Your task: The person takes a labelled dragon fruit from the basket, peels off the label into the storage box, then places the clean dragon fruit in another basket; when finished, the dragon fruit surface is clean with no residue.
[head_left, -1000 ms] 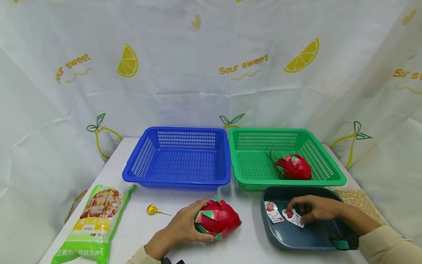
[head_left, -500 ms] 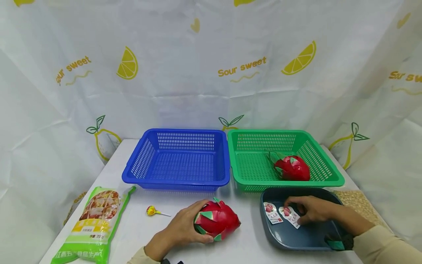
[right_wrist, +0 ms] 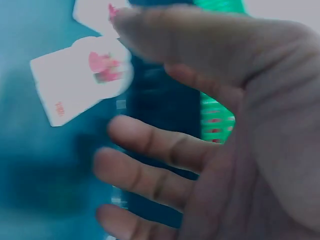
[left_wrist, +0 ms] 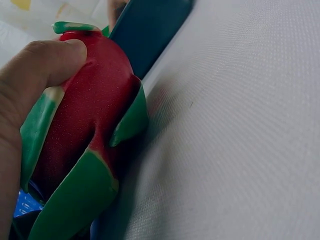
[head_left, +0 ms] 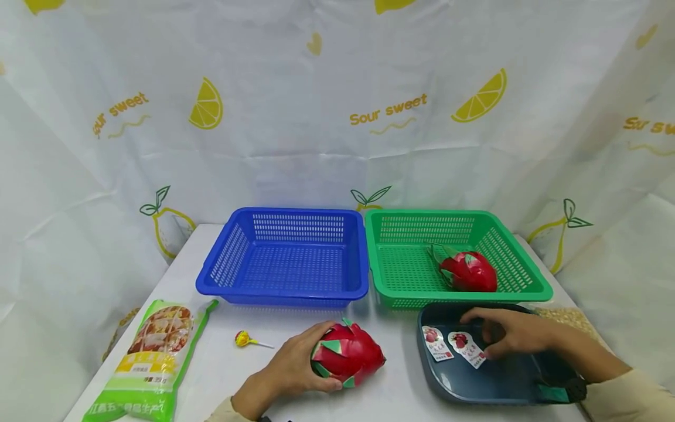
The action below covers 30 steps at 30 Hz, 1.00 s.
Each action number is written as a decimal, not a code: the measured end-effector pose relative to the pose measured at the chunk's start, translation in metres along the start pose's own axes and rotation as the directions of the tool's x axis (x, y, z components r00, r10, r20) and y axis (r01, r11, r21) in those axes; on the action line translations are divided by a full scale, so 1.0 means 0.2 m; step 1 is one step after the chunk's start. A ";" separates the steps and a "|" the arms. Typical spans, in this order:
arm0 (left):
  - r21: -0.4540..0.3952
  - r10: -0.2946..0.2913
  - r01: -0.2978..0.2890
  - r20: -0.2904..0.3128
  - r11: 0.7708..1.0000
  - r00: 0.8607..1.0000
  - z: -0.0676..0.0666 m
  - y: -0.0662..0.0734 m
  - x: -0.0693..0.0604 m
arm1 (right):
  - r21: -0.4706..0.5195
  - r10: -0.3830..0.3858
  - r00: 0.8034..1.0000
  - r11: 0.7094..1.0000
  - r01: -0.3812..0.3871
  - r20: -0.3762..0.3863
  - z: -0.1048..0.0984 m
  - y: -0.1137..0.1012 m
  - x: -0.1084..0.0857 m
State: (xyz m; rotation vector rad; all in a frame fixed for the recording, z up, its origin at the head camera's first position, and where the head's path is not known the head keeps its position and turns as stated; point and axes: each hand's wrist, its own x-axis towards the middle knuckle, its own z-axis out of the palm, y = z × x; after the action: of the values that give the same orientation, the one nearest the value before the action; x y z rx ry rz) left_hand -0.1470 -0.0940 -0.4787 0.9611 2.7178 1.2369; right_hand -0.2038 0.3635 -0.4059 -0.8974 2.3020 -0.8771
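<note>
My left hand grips a red dragon fruit with green scales from its left side, on the white table. In the left wrist view the thumb presses on the dragon fruit's red skin. Over the dark blue tray at the right hovers my right hand, thumb and index finger apart. Two white labels with dragon fruit pictures lie in that tray, the right-hand label just beside the thumb. Blurred in the right wrist view, the fingers are spread and hold nothing.
A blue basket and a green basket stand side by side at the back. Another dragon fruit lies in the green one. At left are a lollipop and a green food bag. A grain-filled bag lies far right.
My right hand's index finger and thumb have spread further apart near the right-hand label, which has shifted and turned slightly. The left hand and its dragon fruit have stayed put.
</note>
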 end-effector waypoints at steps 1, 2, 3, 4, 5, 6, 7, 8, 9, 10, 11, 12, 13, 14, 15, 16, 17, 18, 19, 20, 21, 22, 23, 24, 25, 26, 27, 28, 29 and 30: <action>0.006 0.002 -0.002 -0.002 1.000 1.000 0.00 0.00 0.00 | 0.019 -0.005 1.000 1.000 0.005 0.007 -0.02 -0.02 -0.02; 0.012 0.002 -0.002 -0.003 1.000 1.000 0.00 0.00 0.00 | 0.043 -0.005 1.000 0.999 0.005 0.015 -0.04 -0.04 -0.04; 0.018 0.004 -0.004 -0.005 1.000 1.000 0.00 0.01 0.00 | 0.067 -0.010 1.000 0.998 0.008 0.020 -0.06 -0.06 -0.05; 0.023 0.006 -0.006 -0.008 1.000 1.000 0.00 0.01 0.00 | 0.086 -0.012 1.000 0.996 0.010 0.024 -0.08 -0.08 -0.07; 0.028 0.008 -0.008 -0.010 1.000 1.000 0.00 0.01 -0.01 | 0.108 -0.009 1.000 0.994 0.006 0.025 -0.10 -0.10 -0.09; 0.031 0.011 -0.011 -0.011 0.999 1.000 0.00 0.01 -0.01 | 0.129 -0.012 1.000 0.992 0.009 0.024 -0.13 -0.11 -0.11; 0.033 0.014 -0.013 -0.013 0.999 1.000 0.00 0.01 -0.01 | 0.149 -0.015 1.000 0.989 0.012 0.018 -0.15 -0.12 -0.14; 0.037 0.016 -0.016 -0.013 0.999 1.000 0.00 0.01 -0.01 | 0.161 -0.015 1.000 0.987 0.014 0.005 -0.18 -0.13 -0.16; 0.041 0.017 -0.016 -0.012 0.999 1.000 0.00 0.01 -0.01 | 0.164 -0.013 1.000 0.986 0.016 -0.018 -0.20 -0.14 -0.18; 0.043 0.013 -0.013 -0.009 0.999 1.000 0.00 0.01 -0.01 | 0.153 0.002 0.999 0.988 0.006 -0.052 -0.23 -0.14 -0.21; 0.048 0.008 -0.008 -0.005 0.999 1.000 0.00 0.02 -0.01 | 0.139 0.017 0.995 0.990 -0.004 -0.097 -0.25 -0.14 -0.23; 0.053 0.002 -0.002 -0.001 0.999 1.000 0.00 0.02 -0.01 | 0.114 0.028 0.989 0.993 -0.011 -0.149 -0.26 -0.13 -0.25; 0.057 -0.005 0.005 0.005 0.998 1.000 0.00 0.02 -0.01 | 0.086 0.056 0.975 0.996 -0.038 -0.215 -0.27 -0.13 -0.28; 0.061 -0.012 0.011 0.011 0.998 1.000 0.00 0.02 -0.01 | 0.064 0.081 0.956 0.996 -0.065 -0.283 -0.28 -0.12 -0.30; 0.064 -0.021 0.020 0.017 0.998 1.000 0.00 0.02 -0.01 | 0.046 0.101 0.931 0.995 -0.090 -0.350 -0.28 -0.11 -0.32; 0.070 -0.026 0.025 0.021 0.997 0.999 0.00 0.02 -0.01 | 0.030 0.117 0.903 0.993 -0.114 -0.413 -0.28 -0.09 -0.34; 0.077 -0.030 0.028 0.024 0.997 0.999 0.00 0.02 -0.01 | 0.015 0.123 0.873 0.991 -0.132 -0.471 -0.28 -0.07 -0.35; 0.084 -0.031 0.029 0.026 0.996 0.999 0.00 0.02 -0.01 | 0.006 0.132 0.842 0.989 -0.151 -0.522 -0.28 -0.05 -0.37; 0.090 -0.031 0.028 0.026 0.996 0.999 0.00 0.02 -0.01 | 0.008 0.141 0.813 0.986 -0.166 -0.566 -0.27 -0.03 -0.38; 0.099 -0.029 0.026 0.024 0.995 0.999 0.00 0.02 -0.01 | 0.012 0.139 0.790 0.986 -0.165 -0.596 -0.27 0.00 -0.39; 0.108 -0.026 0.024 0.021 0.994 0.999 0.00 0.03 -0.01 | 0.017 0.136 0.770 0.987 -0.160 -0.623 -0.26 0.03 -0.40; 0.119 -0.020 0.018 0.016 0.993 1.000 0.00 0.03 -0.01 | 0.035 0.138 0.754 0.988 -0.151 -0.643 -0.26 0.05 -0.40; 0.129 -0.013 0.012 0.010 0.992 1.000 0.00 0.03 -0.01 | 0.057 0.139 0.738 0.989 -0.136 -0.660 -0.25 0.08 -0.41; 0.138 -0.006 0.005 0.005 0.990 1.000 0.00 0.03 -0.01 | 0.085 0.142 0.726 0.990 -0.114 -0.673 -0.24 0.11 -0.41; 0.144 0.001 -0.001 0.000 0.990 1.000 0.00 0.03 -0.01 | 0.117 0.145 0.717 0.989 -0.088 -0.682 -0.23 0.14 -0.41; 0.149 0.008 -0.007 -0.003 0.989 1.000 0.00 0.03 -0.01 | 0.154 0.147 0.709 0.987 -0.056 -0.690 -0.22 0.16 -0.41; 0.157 0.015 -0.014 -0.006 0.988 1.000 0.00 0.03 -0.01 | 0.196 0.151 0.705 0.981 -0.018 -0.693 -0.21 0.19 -0.42; 0.162 0.020 -0.019 -0.007 0.987 1.000 0.01 0.03 -0.01 | 0.238 0.154 0.704 0.971 0.022 -0.694 -0.20 0.21 -0.42; 0.164 0.020 -0.019 -0.005 0.986 1.000 0.01 0.03 -0.01 | 0.279 0.155 0.700 0.958 0.066 -0.697 -0.19 0.23 -0.42; 0.167 0.017 -0.017 -0.001 0.986 1.000 0.01 0.03 -0.01 | 0.320 0.160 0.698 0.942 0.105 -0.698 -0.18 0.25 -0.42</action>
State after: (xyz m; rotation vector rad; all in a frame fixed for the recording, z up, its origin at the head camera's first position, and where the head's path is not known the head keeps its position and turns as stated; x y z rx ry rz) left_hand -0.1418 -0.0909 -0.4761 0.9990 2.8591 1.0255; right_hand -0.1930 0.4665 -0.3998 -0.3773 2.6304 -1.8065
